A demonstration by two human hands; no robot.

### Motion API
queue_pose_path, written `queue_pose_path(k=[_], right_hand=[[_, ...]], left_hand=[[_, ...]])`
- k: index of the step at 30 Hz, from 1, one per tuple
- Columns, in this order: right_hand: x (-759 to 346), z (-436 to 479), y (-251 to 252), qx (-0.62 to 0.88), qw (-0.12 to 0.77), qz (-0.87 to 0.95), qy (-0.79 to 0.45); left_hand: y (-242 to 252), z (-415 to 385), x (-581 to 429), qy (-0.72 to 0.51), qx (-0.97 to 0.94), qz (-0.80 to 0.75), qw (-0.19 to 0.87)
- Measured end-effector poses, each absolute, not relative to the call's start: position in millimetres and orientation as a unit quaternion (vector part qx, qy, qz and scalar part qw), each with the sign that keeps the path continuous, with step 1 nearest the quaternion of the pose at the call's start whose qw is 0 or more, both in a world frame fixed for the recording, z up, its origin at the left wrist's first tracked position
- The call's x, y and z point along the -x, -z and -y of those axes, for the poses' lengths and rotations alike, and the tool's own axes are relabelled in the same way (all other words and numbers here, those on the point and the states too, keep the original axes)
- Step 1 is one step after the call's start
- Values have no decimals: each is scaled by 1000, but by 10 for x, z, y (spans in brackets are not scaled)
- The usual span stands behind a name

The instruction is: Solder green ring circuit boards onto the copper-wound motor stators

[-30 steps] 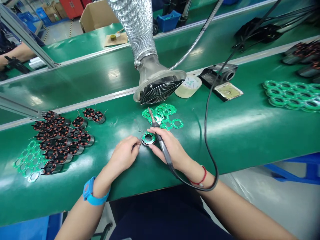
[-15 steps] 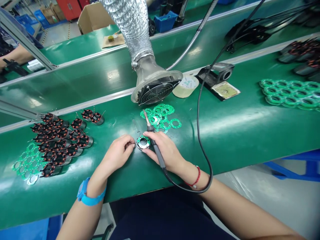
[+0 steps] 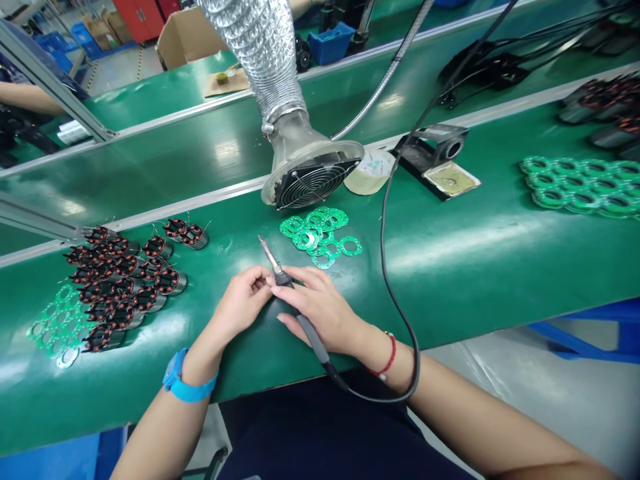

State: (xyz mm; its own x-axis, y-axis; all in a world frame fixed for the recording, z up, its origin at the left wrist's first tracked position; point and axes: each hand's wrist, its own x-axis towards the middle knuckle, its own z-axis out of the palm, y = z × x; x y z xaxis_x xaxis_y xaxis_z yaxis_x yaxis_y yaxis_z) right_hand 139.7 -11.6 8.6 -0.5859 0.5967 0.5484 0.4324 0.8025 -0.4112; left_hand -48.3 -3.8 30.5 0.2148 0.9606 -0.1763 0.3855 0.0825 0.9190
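Note:
My right hand (image 3: 325,310) grips a soldering iron (image 3: 313,337) by its grey handle, and the bare metal tip points up and to the left over the table. Close beside it, the fingers of my left hand (image 3: 243,300) are curled and pinched together near the iron's collar. Whatever lies between the fingertips of both hands is hidden, including the round board and its part seen earlier. Just beyond my hands is a loose pile of green ring-shaped circuit boards (image 3: 351,247).
Motor stators (image 3: 145,300) with copper windings stand grouped on the left, beside more green rings (image 3: 55,327). A fume extractor (image 3: 313,187) hangs ahead. Behind sit a tape roll (image 3: 369,177) and an iron stand with sponge (image 3: 453,181). Ring panels (image 3: 580,187) lie far right.
My right hand has turned and shifted left, swinging the iron's tip leftward away from the ring pile. The ring board between my hands has gone out of sight. The cable has shifted left.

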Motion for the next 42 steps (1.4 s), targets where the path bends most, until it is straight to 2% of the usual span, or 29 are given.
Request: queue_pose_path(k=[5, 12, 19, 23, 29, 35, 42], right_hand=[[-1403, 118, -72, 343, 359, 860, -119], [-1480, 101, -188, 364, 428, 811, -164], [-1787, 341, -186, 428, 524, 674, -297], [-1839, 421, -154, 424, 512, 684, -300], [-1787, 364, -234, 406, 489, 721, -275], [-1734, 326, -334, 340, 515, 747, -250], [-1748, 352, -169, 394, 523, 700, -285]], left_hand=[[-283, 32, 469, -310, -564, -561, 520], [-323, 39, 421, -319, -507, -584, 548], [-309, 31, 441, -332, -467, -563, 595], [-307, 15, 445, -342, -431, -553, 626], [-302, 7, 431, -334, -446, -573, 602], [-267, 17, 442, -328, -506, -596, 531], [-285, 36, 429, -318, -551, -603, 482]])
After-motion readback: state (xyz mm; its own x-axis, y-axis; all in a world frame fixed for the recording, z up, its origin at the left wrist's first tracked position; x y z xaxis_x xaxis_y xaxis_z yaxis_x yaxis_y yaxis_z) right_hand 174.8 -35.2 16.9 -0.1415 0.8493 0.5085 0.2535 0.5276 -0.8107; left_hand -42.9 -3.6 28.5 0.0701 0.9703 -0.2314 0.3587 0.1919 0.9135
